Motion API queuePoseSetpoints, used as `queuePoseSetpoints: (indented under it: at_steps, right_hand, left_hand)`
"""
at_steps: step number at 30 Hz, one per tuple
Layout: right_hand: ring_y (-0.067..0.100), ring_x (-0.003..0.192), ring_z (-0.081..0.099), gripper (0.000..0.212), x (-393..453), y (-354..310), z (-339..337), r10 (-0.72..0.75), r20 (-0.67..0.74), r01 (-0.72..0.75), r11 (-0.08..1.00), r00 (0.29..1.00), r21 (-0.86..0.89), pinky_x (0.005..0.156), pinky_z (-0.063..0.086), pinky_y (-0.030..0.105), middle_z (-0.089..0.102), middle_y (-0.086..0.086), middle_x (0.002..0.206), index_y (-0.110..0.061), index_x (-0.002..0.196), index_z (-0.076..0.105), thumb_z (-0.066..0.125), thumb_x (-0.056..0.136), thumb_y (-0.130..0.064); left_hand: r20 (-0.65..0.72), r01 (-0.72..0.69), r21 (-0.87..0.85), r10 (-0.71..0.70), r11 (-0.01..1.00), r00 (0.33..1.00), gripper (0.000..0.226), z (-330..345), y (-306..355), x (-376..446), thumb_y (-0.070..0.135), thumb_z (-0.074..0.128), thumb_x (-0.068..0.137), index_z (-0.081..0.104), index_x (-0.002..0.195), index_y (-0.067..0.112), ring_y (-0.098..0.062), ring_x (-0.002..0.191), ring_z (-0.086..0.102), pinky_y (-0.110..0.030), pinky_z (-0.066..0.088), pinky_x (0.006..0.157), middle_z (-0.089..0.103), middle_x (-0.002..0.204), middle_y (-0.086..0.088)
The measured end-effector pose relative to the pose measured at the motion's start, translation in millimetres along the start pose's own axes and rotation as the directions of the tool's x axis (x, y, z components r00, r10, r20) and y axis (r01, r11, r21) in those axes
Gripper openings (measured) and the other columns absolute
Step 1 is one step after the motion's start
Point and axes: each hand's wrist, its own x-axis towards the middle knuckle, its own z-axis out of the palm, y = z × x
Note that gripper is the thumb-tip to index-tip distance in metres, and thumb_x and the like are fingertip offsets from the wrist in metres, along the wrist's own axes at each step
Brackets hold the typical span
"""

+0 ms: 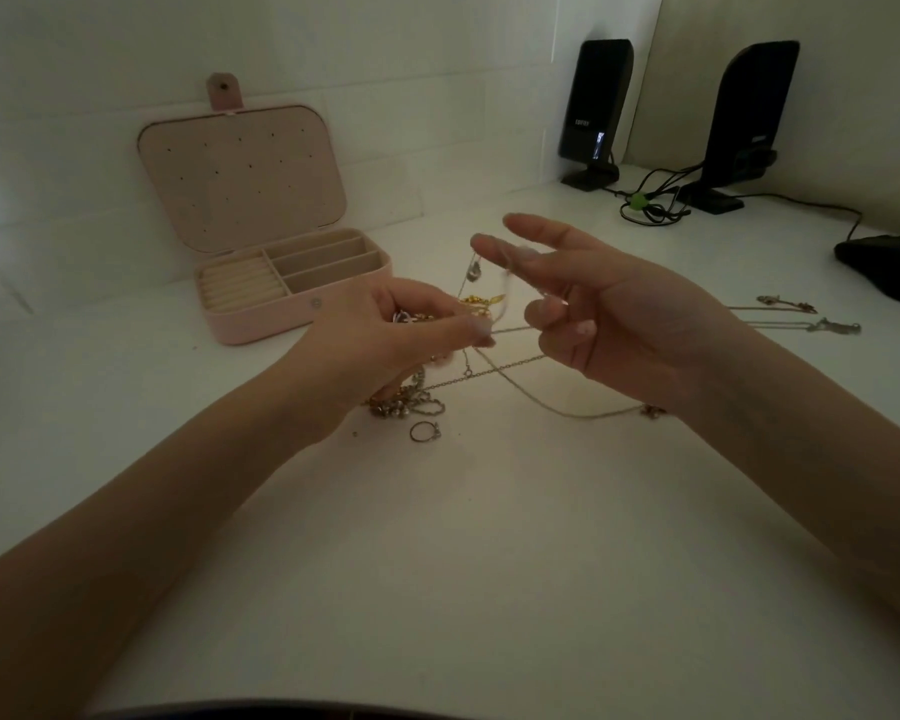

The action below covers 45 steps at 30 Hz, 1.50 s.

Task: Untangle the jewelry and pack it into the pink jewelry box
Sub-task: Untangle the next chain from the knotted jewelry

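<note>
Pink hinged jewelry box (292, 309) stands at far left on the white table (437, 563), lid up, its beige slots apparently unfilled — nothing packed yet, by my judgement.

Left hand (385, 335) is raised just right of the box, fingers curled round a tangled bunch of gold and silver pieces (437, 309). More of the tangle lies on the table below it, beside 1 loose silver ring (425, 431).

Thin gold chain (520, 330) runs from that bunch rightward to the right hand (609, 309). Its long axis lies roughly left to right between the 2 hands, a small pendant (473, 271) hanging from the raised portion. The right hand appears to hold the chain with thumb and middle fingers, index straight; the contact itself is blurred.

The right hand is nearer the free end — drawing rightward, away from the bunch, looks the likely move. Snagging is the risk.

2 separate chains with charms (811, 317) lie far right.
</note>
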Motion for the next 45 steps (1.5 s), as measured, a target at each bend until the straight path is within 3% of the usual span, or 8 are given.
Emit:
queuePoseSetpoints:
  at_steps: [3,6,13,17,21,28,35,45]
  right_hand:
    - [0.002,0.041,0.033,0.036,-0.6,-1.9,-0.1,-0.010,0.019,0.010,1.000,1.000,-0.013,0.036,0.028,0.012,0.070,-0.007,0.117,-0.019,0.127,0.052,0.054,0.092,-0.008]
    - [0.002,0.043,0.038,0.037,-1.3,-3.8,-0.8,-0.047,0.008,0.047,0.999,0.999,-0.002,0.036,0.030,0.011,0.070,-0.011,0.113,-0.022,0.125,0.055,0.056,0.090,-0.010]
    - [0.002,0.040,0.039,0.048,-0.9,-5.1,-4.8,-0.060,-0.033,0.060,0.998,0.998,-0.020,0.034,0.026,0.009,0.069,-0.011,0.118,-0.027,0.127,0.056,0.061,0.081,-0.011]
    - [0.003,0.040,0.032,0.044,-0.3,-3.7,-5.1,-0.060,-0.029,0.058,0.996,0.998,-0.070,0.036,0.018,0.011,0.069,-0.012,0.117,-0.026,0.125,0.057,0.059,0.084,-0.010]
    - [0.003,0.045,0.042,0.048,-2.2,-6.0,-5.8,-0.068,0.009,0.069,0.987,0.998,-0.144,0.036,0.024,0.010,0.070,-0.013,0.115,-0.027,0.122,0.059,0.062,0.076,-0.012]
    - [0.002,0.045,0.045,0.035,-2.5,-6.4,-6.3,-0.048,-0.045,0.042,0.991,0.998,-0.128,0.037,0.021,0.010,0.073,-0.015,0.091,-0.025,0.103,0.064,0.064,0.069,-0.015]
    - [0.004,0.037,0.024,0.038,0.8,-8.5,-16.3,-0.081,0.046,0.074,0.988,0.996,0.138,0.040,0.013,0.009,0.067,-0.021,0.113,-0.028,0.116,0.061,0.054,0.084,-0.011]
    - [0.005,0.040,0.017,0.047,1.4,-12.1,-22.7,-0.113,-0.002,0.112,0.987,0.994,-0.119,0.041,0.010,0.014,0.063,-0.019,0.125,-0.031,0.128,0.057,0.050,0.090,-0.003]
  left_hand:
    - [-0.011,0.027,0.008,-0.027,1.000,1.000,0.027,-2.0,-4.1,3.4,0.019,0.066,0.084,0.066,0.057,0.020,-0.010,0.039,0.022,-0.019,0.017,0.040,0.040,0.045,-0.001]
    - [-0.042,0.095,-0.025,-0.096,0.995,0.994,0.044,-4.0,-6.5,6.0,0.004,0.051,0.088,0.051,0.047,0.020,-0.008,0.037,0.024,-0.014,0.020,0.037,0.036,0.045,0.004]
    - [-0.054,0.122,0.011,-0.121,0.993,0.991,0.022,-1.3,-7.3,3.7,0.005,0.054,0.086,0.054,0.064,0.008,-0.010,0.040,0.043,-0.014,0.026,0.035,0.058,0.056,-0.001]
    - [-0.060,0.086,-0.062,-0.090,0.994,0.994,0.045,-2.6,-7.5,4.9,-0.005,0.056,0.077,0.037,0.046,0.020,-0.012,0.038,0.044,-0.014,0.025,0.034,0.068,0.068,-0.004]
    - [-0.058,0.104,-0.158,-0.114,0.982,0.992,0.041,-2.7,-5.5,4.6,-0.013,0.044,0.082,0.031,0.056,0.015,-0.009,0.036,0.038,-0.012,0.024,0.033,0.063,0.061,-0.002]
    - [0.061,0.163,-0.398,-0.151,0.903,0.987,0.027,-8.9,-6.7,7.3,-0.006,0.047,0.066,0.034,0.064,0.017,-0.005,0.038,0.029,-0.012,0.018,0.034,0.054,0.066,0.002]
    - [0.064,0.163,-0.067,-0.158,0.984,0.985,0.030,-2.6,-10.8,3.3,-0.020,0.043,0.079,0.041,0.075,0.010,-0.006,0.037,0.032,-0.016,0.024,0.034,0.049,0.066,-0.003]
    - [0.089,0.208,-0.294,-0.190,0.933,0.978,0.031,-10.4,-9.4,6.9,-0.015,0.041,0.076,0.045,0.070,0.014,-0.003,0.036,0.024,-0.012,0.018,0.033,0.054,0.065,0.003]
